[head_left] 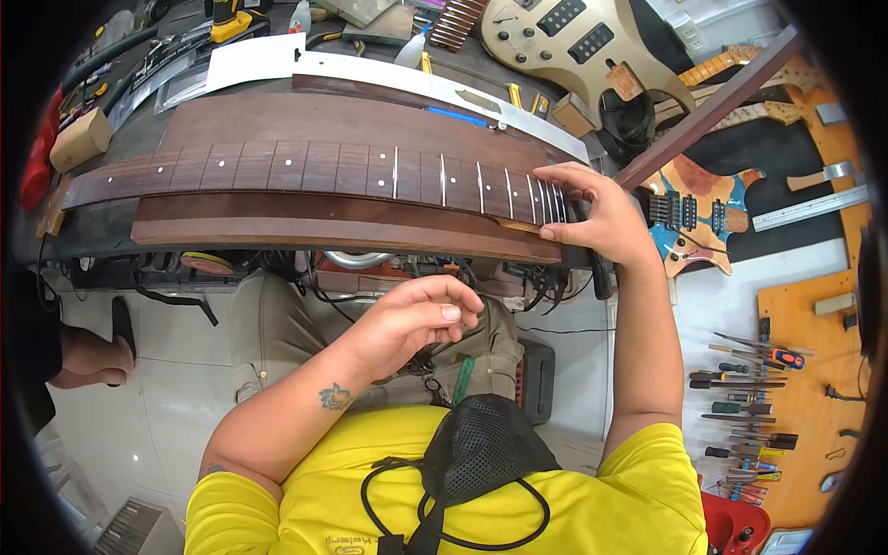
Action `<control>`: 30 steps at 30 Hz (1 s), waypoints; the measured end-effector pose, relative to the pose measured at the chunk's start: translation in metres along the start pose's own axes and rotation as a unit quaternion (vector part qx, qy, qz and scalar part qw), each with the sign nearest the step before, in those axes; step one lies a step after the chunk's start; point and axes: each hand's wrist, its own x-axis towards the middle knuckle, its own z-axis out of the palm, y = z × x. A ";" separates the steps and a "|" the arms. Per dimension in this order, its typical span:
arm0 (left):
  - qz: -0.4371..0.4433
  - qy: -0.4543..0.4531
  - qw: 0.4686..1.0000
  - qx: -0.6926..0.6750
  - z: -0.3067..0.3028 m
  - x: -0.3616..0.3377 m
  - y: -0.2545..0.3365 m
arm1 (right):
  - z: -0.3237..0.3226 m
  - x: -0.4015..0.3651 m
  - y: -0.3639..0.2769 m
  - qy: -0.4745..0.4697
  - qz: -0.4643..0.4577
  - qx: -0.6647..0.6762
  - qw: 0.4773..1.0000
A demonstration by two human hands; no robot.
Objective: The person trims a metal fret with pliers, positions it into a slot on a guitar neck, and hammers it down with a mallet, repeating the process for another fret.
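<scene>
Thumb [562, 232] and fingers [561, 176] of the right grip [609, 211] stand slightly apart, clamped on the end of one guitar neck [305, 171], the thumb at its near edge and the fingers across the far one. The neck runs leftward from this grip along the bench [462, 72], with brown wood [361, 229] showing on both sides of it. At least six bright fret wires [396, 173] cross the stretch nearest the grip; dark slots mark the part farther left. One left grip [402, 324] is in the air, left of the right grip and nearer the body, apart from the neck, fingers curled and thumb close by; whether they meet or pinch anything, I cannot tell. Leftward and beyond the right grip lie one slim blue stick [458, 117] and one white strip [407, 81]. Two guitar bodies show: one gold [527, 51], beyond the right grip, and one blue-and-wood [694, 240], to its right.
</scene>
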 end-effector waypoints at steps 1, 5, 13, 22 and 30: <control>0.000 -0.008 1.000 -0.013 0.000 0.000 0.001 | 0.000 0.000 0.000 0.001 -0.002 -0.002 1.000; 0.004 -0.031 0.999 -0.032 -0.003 0.000 0.001 | 0.002 0.000 -0.001 0.019 -0.026 -0.006 0.999; 0.010 -0.038 0.999 -0.034 -0.006 0.001 -0.002 | 0.003 0.002 -0.003 0.000 0.006 0.005 1.000; 0.021 -0.046 0.998 -0.023 -0.009 0.003 -0.002 | 0.002 0.003 -0.007 0.003 0.011 -0.010 1.000; 0.027 -0.060 0.998 -0.013 -0.009 0.003 -0.003 | 0.001 0.003 -0.007 -0.001 0.014 -0.005 1.000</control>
